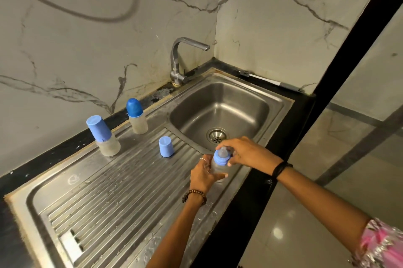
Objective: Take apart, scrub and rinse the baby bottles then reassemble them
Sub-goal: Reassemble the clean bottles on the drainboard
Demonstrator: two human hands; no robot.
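A small clear baby bottle (pixel 216 168) stands at the near edge of the steel drainboard (pixel 122 191), beside the sink bowl. My left hand (pixel 204 175) wraps around its body. My right hand (pixel 246 152) grips its light blue collar ring (pixel 220 158), with the grey teat (pixel 222 151) poking up between the fingers. A loose light blue cap (pixel 166 146) stands on the ribbed drainboard. Two more capped bottles stand further back: one with a light blue cap (pixel 103 136) on the left and one with a darker blue domed cap (pixel 136 116) next to the wall.
The steel sink bowl (pixel 220 110) with its drain lies just beyond my hands. A chrome tap (pixel 181 60) rises at the back corner, with no water running. A bottle brush (pixel 270 81) lies on the black ledge behind the sink. Marble walls close in the back.
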